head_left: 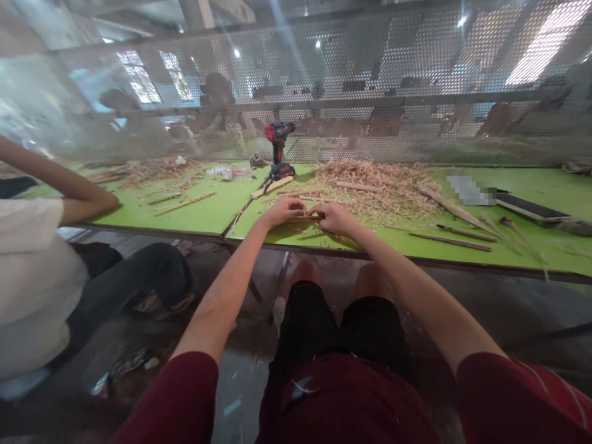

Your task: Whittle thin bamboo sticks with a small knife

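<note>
Near the front edge of the green table, my two hands meet over a thin wooden stick (pixel 300 219) lying level between them. My left hand (pixel 283 212) has its fingers closed around the stick's left part. My right hand (pixel 337 218) pinches at the other end, where a darker bit shows at the fingertips; I cannot make out whether it is a tool or part of the stick. Just beyond my hands lie a pale wood strip (pixel 280 186) and a large heap of wood shavings (pixel 370 185) with a loose stick (pixel 358 186) on it.
A red and black cordless drill (pixel 279 148) stands upright behind my hands. To the right lie a long wood piece (pixel 456 208), thin tools (pixel 451 241) and a phone (pixel 531 206). A plastic bottle (pixel 226 172) lies left. A person's arm (pixel 87 206) rests on the table there. Perforated mesh (pixel 324 80) backs it.
</note>
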Motion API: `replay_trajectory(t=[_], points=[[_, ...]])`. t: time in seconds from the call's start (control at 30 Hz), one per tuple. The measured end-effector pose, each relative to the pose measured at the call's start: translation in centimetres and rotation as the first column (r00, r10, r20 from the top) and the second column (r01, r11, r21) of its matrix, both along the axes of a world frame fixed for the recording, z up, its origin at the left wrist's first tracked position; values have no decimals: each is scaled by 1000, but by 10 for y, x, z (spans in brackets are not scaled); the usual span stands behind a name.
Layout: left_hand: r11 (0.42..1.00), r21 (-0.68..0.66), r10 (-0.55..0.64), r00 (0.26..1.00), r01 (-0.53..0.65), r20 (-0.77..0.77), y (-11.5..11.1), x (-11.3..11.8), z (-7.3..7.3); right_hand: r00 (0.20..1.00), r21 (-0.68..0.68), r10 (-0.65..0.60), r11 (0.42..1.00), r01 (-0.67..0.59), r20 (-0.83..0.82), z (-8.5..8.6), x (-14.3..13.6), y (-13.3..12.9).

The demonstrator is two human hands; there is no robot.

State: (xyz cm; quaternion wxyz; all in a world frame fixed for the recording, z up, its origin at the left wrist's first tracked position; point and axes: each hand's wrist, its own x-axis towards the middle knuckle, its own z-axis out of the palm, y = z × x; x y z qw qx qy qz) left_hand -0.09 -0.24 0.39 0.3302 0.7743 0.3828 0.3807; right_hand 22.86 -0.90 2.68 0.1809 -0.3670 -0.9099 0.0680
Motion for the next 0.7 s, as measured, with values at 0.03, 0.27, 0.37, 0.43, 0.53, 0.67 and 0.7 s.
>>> replay_trajectory(t=[0.03,0.27,0.37,0.43,0.53,0.67,0.7], points=[[1000,-5,-3,1000,3,-4,1,-1,0,1000,1,-1,1000,1,-2,0,-1,0],[1000,-17,-22,999,22,-23,4,-3,0,998,23,-34,999,35,-43,-9,-3,4],[1000,-19,-24,1000,24,-15,5,-3,-1,994,-3,-5,1000,5,-113,-13,-1,7],[999,-35,-19,1000,19,-5,6,-3,-2,984,-32,16,999,-22,-180,-16,0,8],[998,-60,-8,1000,9,23,6,-3,-4,969,-55,18,998,-33,-246,-18,1,10],[992,-120,39,992,-24,122,6,-2,-4,940,-81,8,996,-38,-342,-21,0,11],[989,-142,54,988,-33,148,6,-2,-3,930,-91,4,995,-40,-368,-21,-1,11]])
